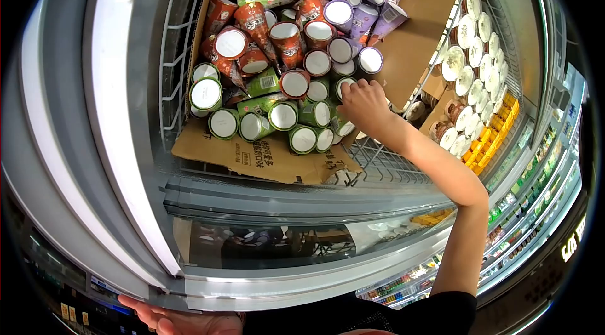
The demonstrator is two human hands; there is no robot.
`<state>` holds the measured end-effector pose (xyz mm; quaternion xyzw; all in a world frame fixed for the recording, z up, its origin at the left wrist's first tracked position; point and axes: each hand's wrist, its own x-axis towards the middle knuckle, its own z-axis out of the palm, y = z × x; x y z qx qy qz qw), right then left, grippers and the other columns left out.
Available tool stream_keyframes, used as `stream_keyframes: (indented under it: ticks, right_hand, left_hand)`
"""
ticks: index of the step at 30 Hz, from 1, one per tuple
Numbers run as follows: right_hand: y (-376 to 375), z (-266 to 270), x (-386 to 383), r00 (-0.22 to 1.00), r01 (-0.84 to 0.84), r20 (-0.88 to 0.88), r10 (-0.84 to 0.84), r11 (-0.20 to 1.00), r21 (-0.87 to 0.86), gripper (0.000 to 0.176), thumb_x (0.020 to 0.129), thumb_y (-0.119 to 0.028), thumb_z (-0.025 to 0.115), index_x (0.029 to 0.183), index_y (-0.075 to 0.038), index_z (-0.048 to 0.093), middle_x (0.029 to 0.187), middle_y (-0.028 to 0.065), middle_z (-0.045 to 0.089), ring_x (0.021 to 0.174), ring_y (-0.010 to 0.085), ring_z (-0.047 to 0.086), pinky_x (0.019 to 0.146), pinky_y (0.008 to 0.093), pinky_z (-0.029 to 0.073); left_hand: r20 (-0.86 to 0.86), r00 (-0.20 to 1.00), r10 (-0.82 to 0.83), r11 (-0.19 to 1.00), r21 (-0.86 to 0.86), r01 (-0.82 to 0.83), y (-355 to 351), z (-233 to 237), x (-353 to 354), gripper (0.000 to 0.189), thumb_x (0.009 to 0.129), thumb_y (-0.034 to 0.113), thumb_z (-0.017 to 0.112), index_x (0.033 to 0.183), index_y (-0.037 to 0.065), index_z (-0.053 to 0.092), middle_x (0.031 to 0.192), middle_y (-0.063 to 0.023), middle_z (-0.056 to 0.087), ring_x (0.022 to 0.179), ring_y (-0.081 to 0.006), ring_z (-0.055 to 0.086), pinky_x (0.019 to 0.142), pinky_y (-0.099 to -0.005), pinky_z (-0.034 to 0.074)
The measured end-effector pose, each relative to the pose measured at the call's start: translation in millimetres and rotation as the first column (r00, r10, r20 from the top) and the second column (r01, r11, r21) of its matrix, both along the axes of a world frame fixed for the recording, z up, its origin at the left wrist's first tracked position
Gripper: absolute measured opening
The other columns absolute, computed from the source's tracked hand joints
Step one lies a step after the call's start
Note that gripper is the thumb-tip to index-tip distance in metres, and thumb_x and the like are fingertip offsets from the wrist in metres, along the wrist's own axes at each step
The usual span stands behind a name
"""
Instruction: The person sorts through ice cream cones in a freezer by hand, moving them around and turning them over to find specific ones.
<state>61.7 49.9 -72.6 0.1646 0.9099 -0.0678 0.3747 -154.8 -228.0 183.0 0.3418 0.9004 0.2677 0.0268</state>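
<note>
My right hand (367, 107) reaches into the chest freezer, at the right side of a pile of wrapped ice cream cones. Its fingers are curled down around a green ice cream cone (344, 88) with a white lid, though the fingertips are partly hidden. More green cones (283, 116) lie beside it, white lids up. Red cones (252, 23) and purple cones (363, 20) fill the box behind. Down at the lower left, my left hand (179, 321) is palm up with fingers stretched out, holding nothing, by the freezer's outer frame (252, 294).
An opened cardboard box (419, 33) holds the cones within a wire basket (171, 77). To its right stand several white-lidded cups (463, 80) and a yellow basket (495, 136). The freezer's front rail (283, 203) runs below. Stocked shelves (542, 171) show at far right.
</note>
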Motion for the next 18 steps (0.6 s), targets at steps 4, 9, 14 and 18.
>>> stream_keyframes:
  ticks: [4, 9, 14, 18]
  right_hand:
    - [23, -8, -1, 0.996, -0.021, -0.087, 0.035, 0.987, 0.158, 0.031, 0.076, -0.029, 0.065, 0.091, -0.005, 0.054, 0.086, 0.0053, 0.057, 0.086, 0.0209, 0.057, 0.067, 0.0331, 0.044]
    - [50, -21, -20, 0.937, -0.031, -0.314, 0.153, 0.932, 0.361, 0.025, 0.07, -0.017, 0.062, 0.09, -0.008, 0.051, 0.085, 0.0038, 0.05, 0.082, 0.0188, 0.052, 0.065, 0.0301, 0.043]
    - [53, -42, -33, 0.95, -0.094, -0.249, 0.187, 0.935, 0.342, 0.018, 0.073, -0.014, 0.058, 0.09, -0.009, 0.052, 0.086, 0.0029, 0.051, 0.084, 0.0177, 0.051, 0.068, 0.0304, 0.04]
    - [54, -52, -33, 0.938, -0.15, -0.254, 0.235, 0.938, 0.313, 0.02, 0.072, -0.013, 0.058, 0.091, -0.009, 0.053, 0.086, 0.0029, 0.053, 0.086, 0.0179, 0.05, 0.07, 0.0308, 0.038]
  left_hand:
    - [0.0, 1.0, 0.004, 1.0, -0.001, -0.004, 0, 0, 1, 0.045, 0.09, 0.027, 0.042, 0.13, 0.005, 0.042, 0.13, -0.0241, 0.043, 0.126, -0.0432, 0.035, 0.107, -0.0601, 0.019]
    - [0.004, 1.0, 0.006, 1.0, 0.005, -0.006, 1, -1, 1, 0.045, 0.09, 0.026, 0.042, 0.13, 0.004, 0.042, 0.129, -0.0241, 0.043, 0.126, -0.0432, 0.035, 0.107, -0.0601, 0.019]
    - [0.007, 1.0, 0.002, 1.0, 0.007, -0.002, 3, -4, 1, 0.045, 0.09, 0.026, 0.042, 0.129, 0.004, 0.042, 0.129, -0.0242, 0.044, 0.126, -0.0431, 0.036, 0.107, -0.0601, 0.019]
    - [0.01, 1.0, 0.005, 1.0, 0.014, -0.005, 3, -5, 2, 0.045, 0.09, 0.026, 0.042, 0.129, 0.004, 0.042, 0.128, -0.0242, 0.044, 0.125, -0.0431, 0.036, 0.107, -0.0601, 0.019]
